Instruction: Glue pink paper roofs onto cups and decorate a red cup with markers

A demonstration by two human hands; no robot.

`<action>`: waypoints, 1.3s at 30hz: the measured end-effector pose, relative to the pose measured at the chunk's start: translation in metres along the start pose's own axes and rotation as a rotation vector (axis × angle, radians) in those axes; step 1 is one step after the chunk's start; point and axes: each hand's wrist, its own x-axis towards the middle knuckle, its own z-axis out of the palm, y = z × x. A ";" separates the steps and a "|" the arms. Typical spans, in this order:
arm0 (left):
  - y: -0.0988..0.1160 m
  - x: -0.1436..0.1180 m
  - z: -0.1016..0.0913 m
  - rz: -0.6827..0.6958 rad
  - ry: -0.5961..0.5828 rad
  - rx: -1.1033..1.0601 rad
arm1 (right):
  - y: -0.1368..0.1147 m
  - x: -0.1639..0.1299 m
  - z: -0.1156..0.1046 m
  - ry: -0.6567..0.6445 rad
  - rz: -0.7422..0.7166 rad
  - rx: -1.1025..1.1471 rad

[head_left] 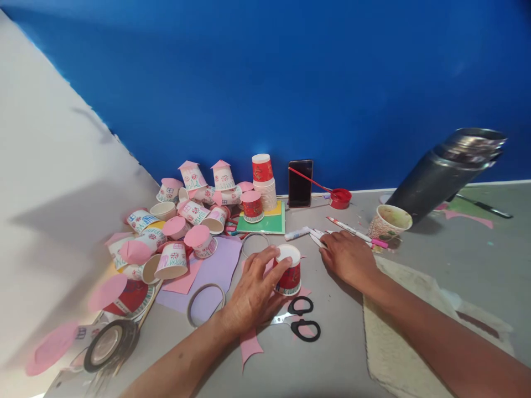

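A small red paper cup with a white bottom [289,271] stands upside down on the grey table [344,354], near the middle. The left hand [254,290] holds this cup from the left side; the fingers are curled around its wall and the thumb lies near the white bottom. Under the cup lies a piece of pink paper [251,344], and just in front of it are scissors with black handles [301,319], touching the paper.

The right hand [347,257] rests flat on the table, to the right of the cup and apart from it. Its fingers are stretched out and the fingertips touch a group of white marker pens [319,236]. If it grips one pen, I cannot tell.

To the left there is a heap of decorated paper cups with pink round lids [186,221]. Behind stands a stack of paper cups [264,182], a dark phone leaning on the blue wall [300,183], and a red paint pot [341,198].
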 end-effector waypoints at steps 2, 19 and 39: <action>0.002 0.007 0.000 0.028 0.038 0.027 | 0.000 0.000 -0.002 0.006 0.014 -0.001; 0.025 0.038 -0.014 0.025 -0.065 -0.038 | 0.004 0.002 0.004 0.125 0.116 0.158; 0.033 -0.046 -0.098 -0.363 -0.240 -0.239 | 0.017 0.003 0.015 0.134 0.375 0.691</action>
